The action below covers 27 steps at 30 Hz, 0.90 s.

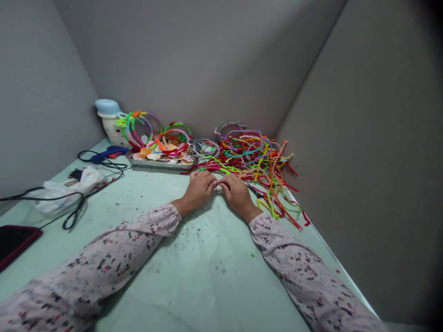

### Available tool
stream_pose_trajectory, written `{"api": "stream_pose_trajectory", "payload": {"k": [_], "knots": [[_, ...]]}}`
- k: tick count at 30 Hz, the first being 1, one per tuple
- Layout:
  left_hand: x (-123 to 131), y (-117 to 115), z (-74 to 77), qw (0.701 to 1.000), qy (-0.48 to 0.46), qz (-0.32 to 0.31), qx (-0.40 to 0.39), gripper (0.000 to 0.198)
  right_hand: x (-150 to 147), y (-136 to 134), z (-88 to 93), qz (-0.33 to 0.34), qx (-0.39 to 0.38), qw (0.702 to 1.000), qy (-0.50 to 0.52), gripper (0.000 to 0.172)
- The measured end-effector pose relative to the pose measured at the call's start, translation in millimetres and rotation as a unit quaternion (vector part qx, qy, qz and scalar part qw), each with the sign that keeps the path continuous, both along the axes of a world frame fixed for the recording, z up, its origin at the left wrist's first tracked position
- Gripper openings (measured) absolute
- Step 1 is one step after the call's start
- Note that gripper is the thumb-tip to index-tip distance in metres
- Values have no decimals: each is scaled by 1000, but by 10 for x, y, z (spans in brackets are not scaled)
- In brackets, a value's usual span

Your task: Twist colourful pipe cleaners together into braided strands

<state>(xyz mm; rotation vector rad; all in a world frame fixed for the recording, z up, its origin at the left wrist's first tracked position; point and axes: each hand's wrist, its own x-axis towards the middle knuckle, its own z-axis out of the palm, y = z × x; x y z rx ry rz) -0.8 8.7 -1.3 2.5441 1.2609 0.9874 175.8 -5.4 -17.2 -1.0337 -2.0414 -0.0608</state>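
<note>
Both my hands meet over the table just in front of a heap of pipe cleaners (247, 150). Between my fingertips shows a short bit of pink pipe cleaner (217, 183). My left hand (199, 190) pinches it from the left, fingers curled. From the other side my right hand (238, 193) grips it between thumb and fingers. Most of this piece is hidden by the fingers. Dark-bladed scissors (255, 191) lie right beside my right hand, partly under loose pipe cleaners.
A metal tray (161, 164) with seashells and several fuzzy headbands (148, 127) stands at the back. Left of it are a white jar with a blue lid (112, 124), a black cable (81, 203), a plastic bag (65, 189) and a phone (17, 242). Grey walls border the table.
</note>
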Motion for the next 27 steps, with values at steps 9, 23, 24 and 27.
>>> {"api": "stream_pose_trajectory", "payload": {"k": [9, 23, 24, 27], "knots": [[6, 12, -3, 1000, 5, 8, -8, 31, -6, 12, -8, 9, 10, 1000, 2, 16], [14, -14, 28, 999, -38, 0, -7, 25, 0, 12, 1, -1, 12, 1000, 17, 14], [14, -21, 35, 999, -50, 3, -2, 22, 3, 18, 2, -4, 14, 1000, 22, 14], [9, -28, 52, 996, -82, 34, 26, 21, 15, 34, 3, -18, 15, 999, 47, 13]]}}
